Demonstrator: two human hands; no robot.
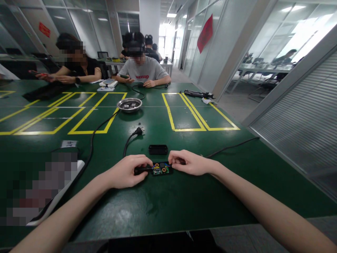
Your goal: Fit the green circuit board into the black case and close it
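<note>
The open case (pixel 162 170) on the table (pixel 184 203) is apparently being steadied, its left cord (pixel 143 169) closely pinched by the left hand (pixel 128 171), its right end met by the right hand (pixel 190 162), fingers curled, hold unclear, and careful cord seating seems needed next.

Both the left hand (pixel 129 172) and the right hand (pixel 189 162) are ungloved, with slender fingers and narrow wrists. From here I see the left forearm (pixel 79 203) and right forearm (pixel 250 189) bare as well, slim and broadening toward the elbows. Low on the near side there's black, seemingly clothing (pixel 158 244), its cut lost in shadow.
</note>
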